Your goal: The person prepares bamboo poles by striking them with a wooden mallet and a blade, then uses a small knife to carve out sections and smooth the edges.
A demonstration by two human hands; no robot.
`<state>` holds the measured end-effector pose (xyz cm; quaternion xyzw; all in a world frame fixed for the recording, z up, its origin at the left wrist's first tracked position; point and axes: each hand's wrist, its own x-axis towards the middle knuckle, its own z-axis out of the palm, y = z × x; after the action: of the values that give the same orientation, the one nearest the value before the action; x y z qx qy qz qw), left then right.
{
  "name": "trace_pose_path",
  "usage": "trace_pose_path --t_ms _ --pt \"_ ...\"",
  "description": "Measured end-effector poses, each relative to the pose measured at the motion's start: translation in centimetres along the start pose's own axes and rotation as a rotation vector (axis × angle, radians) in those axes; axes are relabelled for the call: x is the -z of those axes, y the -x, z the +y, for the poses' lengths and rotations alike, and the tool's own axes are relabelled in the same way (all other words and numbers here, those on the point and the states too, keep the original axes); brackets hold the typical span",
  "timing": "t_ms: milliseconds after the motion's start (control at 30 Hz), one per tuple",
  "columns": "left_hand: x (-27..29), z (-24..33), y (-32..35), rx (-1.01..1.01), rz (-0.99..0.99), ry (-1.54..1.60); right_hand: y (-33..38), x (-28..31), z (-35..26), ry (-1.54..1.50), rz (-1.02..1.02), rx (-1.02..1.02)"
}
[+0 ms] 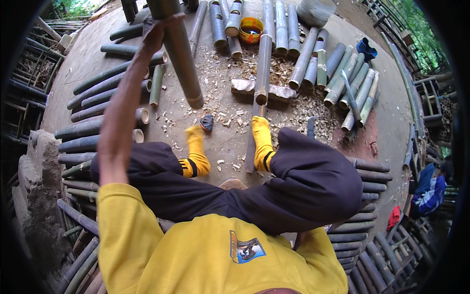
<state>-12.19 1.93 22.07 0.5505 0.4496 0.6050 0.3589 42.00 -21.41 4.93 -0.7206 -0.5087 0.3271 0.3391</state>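
Note:
My left hand is raised at the upper left and is closed around a thick green bamboo pole. The pole slants down, and its cut end hangs above the ground covered in wood chips. My right hand does not show; my dark-trousered knee covers that side. In front of my yellow-socked feet, another bamboo length lies with its near end on a flat wooden block.
Cut bamboo lengths lie in rows at the left, the top and the right. A yellow bowl, a grey sack, a blue cloth and a small dark object sit around the chip-strewn ground.

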Motion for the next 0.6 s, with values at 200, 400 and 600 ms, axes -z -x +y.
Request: trace_pose_path --t_ms 200,400,600 --pt "3.4 0.6 2.6 0.083 0.032 -0.338 -1.7 8.2 -4.9 0.102 0.204 0.176" --pt "4.9 -5.7 8.2 0.144 0.117 -0.482 -6.8 13.1 -16.0 0.224 0.023 0.275" --pt "4.5 -11.4 11.2 0.255 0.024 -0.51 -13.4 -6.1 -10.6 0.506 -0.633 0.233"
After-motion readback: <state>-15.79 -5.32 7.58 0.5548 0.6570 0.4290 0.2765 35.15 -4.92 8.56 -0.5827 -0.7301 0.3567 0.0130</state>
